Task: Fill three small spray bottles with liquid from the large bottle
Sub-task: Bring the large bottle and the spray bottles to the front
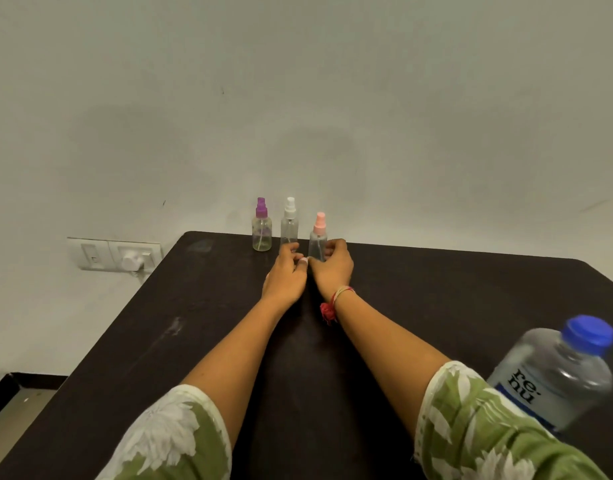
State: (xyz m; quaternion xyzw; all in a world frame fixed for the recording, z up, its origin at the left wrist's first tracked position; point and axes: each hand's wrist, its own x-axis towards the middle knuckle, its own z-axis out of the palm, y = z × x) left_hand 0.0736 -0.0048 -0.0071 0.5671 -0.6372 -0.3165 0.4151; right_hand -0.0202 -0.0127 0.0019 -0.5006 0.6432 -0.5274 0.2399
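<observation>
The pink bottle (318, 239) is being gripped by the right hand (332, 268); the white bottle (289, 227), just left of that hand, is being touched by the curled left hand (286, 276), grip undeterminable.

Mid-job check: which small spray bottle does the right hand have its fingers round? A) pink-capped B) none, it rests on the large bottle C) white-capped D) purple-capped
A: the right hand curls round the lower part of the pink-capped bottle, while the large bottle stands apart, untouched, at the near right.
</observation>
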